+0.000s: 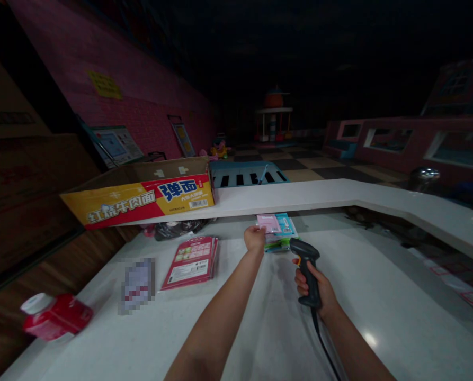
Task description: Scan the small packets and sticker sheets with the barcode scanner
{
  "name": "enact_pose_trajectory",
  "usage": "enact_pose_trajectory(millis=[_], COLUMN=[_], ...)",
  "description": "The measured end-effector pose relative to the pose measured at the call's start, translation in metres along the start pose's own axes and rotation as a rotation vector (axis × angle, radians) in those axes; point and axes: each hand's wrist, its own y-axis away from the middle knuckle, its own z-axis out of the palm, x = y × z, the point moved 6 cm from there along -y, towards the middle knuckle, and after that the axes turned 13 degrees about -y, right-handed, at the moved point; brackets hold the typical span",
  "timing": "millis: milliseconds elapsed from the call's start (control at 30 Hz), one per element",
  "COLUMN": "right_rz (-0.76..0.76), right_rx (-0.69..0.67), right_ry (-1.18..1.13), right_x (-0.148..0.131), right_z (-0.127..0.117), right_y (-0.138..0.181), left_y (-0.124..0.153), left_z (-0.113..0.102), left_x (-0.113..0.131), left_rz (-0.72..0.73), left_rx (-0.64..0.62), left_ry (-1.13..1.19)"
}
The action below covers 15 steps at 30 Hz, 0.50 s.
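My left hand [254, 238] reaches forward and pinches a pink flat packet [268, 223] on top of a small stack of pink, blue and green packets [280, 233] lying under the raised counter ledge. My right hand [316, 288] is wrapped round the grip of a dark handheld barcode scanner [305, 267], whose head points toward the stack. The scanner's black cable [322, 344] runs back along my right forearm.
A white counter [379, 296] with a raised white ledge [319, 196] bearing a yellow-red cardboard box [141, 198]. On the counter lie a stack of red packets [190, 262], a blurred card [137, 286] and a red bottle with white cap [55, 316] at the left edge.
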Motion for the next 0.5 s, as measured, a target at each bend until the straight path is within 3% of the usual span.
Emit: enact_pose_trajectory(millis=[267,500], right_rz=[0.005,0.006], right_rx=[0.003,0.019], right_ry=[0.029,0.028], right_x=[0.0,-0.001], right_z=[0.001,0.002], right_y=[0.0,0.0], left_y=[0.006,0.023], left_z=[0.004,-0.003], left_x=[0.008,0.016], left_rz=[0.124,0.5], left_rx=[0.088,0.141], left_ry=[-0.447,-0.586])
